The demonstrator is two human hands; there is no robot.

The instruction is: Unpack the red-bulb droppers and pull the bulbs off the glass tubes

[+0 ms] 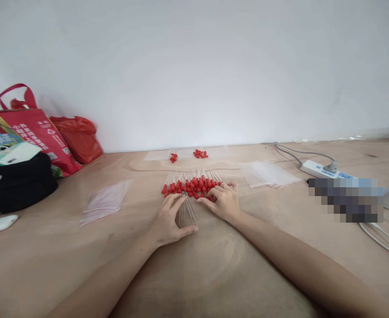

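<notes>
Wood table [211,274] nearest; just short of 12 o'clock, L hand [169,224] arches round a few clear tubes [188,211], thumb & fingers apart; can't tell if it's gripping. R hand [226,201], approx. 12–1, has bent fingers on the R end of the red-bulbed droppers [191,183]; thumb's out, can't tell if any is pinched. Dropper pile's at 12, bulbs this way, stems away. Prob. v. light; bulbs look rubbery, soft & grippy, stems thin, stiff, poss. slippery, brittle if glass. Best hold: by the bulb end, w/o bending stems. Clear bags [110,201] at 11 & a second stack [264,174] at 1 look limp, slick; lift by an edge. Farther, nr. 12, small red clusters [200,154].
</notes>
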